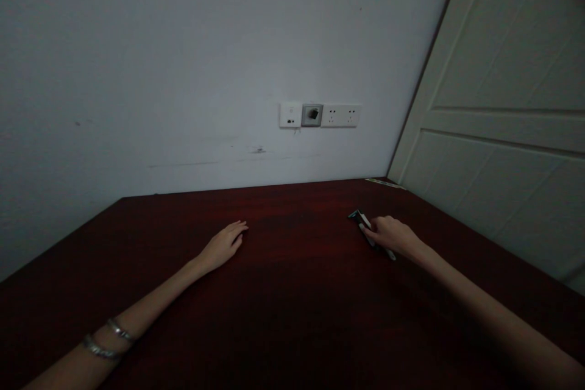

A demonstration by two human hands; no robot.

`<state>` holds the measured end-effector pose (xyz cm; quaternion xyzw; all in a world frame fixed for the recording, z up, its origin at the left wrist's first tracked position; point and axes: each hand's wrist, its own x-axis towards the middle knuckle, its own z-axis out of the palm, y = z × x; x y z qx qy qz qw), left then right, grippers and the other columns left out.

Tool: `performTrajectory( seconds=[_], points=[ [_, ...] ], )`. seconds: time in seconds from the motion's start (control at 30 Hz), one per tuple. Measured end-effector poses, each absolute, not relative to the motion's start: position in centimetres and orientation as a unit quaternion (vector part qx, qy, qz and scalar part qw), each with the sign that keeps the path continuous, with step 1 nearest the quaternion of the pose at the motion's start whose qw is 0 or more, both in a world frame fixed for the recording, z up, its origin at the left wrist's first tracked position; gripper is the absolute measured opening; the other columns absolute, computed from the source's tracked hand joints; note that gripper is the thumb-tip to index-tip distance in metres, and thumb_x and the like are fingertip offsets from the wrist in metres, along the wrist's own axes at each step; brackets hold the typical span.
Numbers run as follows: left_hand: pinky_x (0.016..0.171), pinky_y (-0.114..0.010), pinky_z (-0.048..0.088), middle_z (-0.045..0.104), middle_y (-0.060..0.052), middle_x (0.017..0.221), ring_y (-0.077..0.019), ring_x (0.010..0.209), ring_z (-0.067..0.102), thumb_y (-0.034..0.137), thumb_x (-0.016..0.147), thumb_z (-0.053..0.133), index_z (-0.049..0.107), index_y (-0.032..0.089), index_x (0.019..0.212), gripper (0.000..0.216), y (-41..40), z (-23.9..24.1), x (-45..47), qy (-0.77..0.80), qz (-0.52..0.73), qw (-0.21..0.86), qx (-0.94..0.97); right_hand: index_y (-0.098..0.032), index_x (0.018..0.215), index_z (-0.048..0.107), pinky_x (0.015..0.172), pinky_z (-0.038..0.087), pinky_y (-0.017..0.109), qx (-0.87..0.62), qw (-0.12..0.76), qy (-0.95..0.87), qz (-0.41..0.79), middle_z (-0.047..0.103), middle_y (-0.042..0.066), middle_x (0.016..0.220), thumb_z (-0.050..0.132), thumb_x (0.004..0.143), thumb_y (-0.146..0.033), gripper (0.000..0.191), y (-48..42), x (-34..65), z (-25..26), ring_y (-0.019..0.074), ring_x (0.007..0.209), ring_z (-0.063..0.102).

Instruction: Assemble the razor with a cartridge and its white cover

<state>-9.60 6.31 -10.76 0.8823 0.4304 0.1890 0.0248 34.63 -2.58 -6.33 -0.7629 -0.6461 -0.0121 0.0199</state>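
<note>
My left hand (222,246) lies flat on the dark red tabletop (283,280), its fingers stretched out and nothing held. Two silver bangles (101,347) circle that forearm. Over to the right, my right hand (393,234) is closed on what looks like a razor (368,236), with a short dark cross head at the far left end and a pale and dark handle. The handle's tail sticks out below the hand. It lies low, at or just above the tabletop; dim light hides whether it touches. Part of the handle is covered by the fingers.
A pale wall (183,73) rises behind the table, with a row of sockets (338,116) and a grey outlet (312,114). A panelled white door (512,152) borders the right side. A thin printed strip (384,183) lies at the back right corner.
</note>
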Motion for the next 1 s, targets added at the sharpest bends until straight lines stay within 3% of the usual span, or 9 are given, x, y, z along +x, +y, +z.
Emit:
performTrajectory(
  seconds=[0.57,0.8,1.0],
  points=[
    [0.105,-0.038,0.031,0.048,-0.009,0.131,-0.0190,0.124,0.039,0.025,0.087,0.031,0.053,0.013,0.117,0.039,6.7,-11.1,-9.8,0.430,0.172,0.019,0.886,-0.013,0.074,0.061,0.055,0.040,0.026,-0.738,-0.013,-0.674,0.011,0.065,0.015,0.083,0.043,0.082,-0.036,0.030,-2.5,33.6,-6.3,0.0253,0.075,0.064],
    [0.103,-0.037,0.034,0.050,-0.008,0.128,-0.0188,0.122,0.042,0.024,0.087,0.032,0.053,0.015,0.116,0.037,6.7,-11.2,-9.7,0.424,0.174,0.002,0.889,-0.014,0.073,0.061,0.053,0.035,0.024,-0.741,0.047,-0.670,0.014,0.065,0.012,0.077,0.040,0.084,-0.039,0.034,-2.8,32.3,-5.8,0.0219,0.071,0.063],
    [0.095,-0.037,0.039,0.059,-0.009,0.113,-0.0207,0.107,0.052,0.022,0.086,0.036,0.057,0.014,0.111,0.034,5.7,-9.6,-9.3,0.407,0.195,-0.021,0.892,-0.015,0.074,0.059,0.054,0.033,0.025,-0.714,0.111,-0.687,-0.080,0.064,0.010,0.071,0.037,0.086,-0.040,0.035,-3.5,28.9,-4.3,0.0208,0.067,0.062]
  ],
)
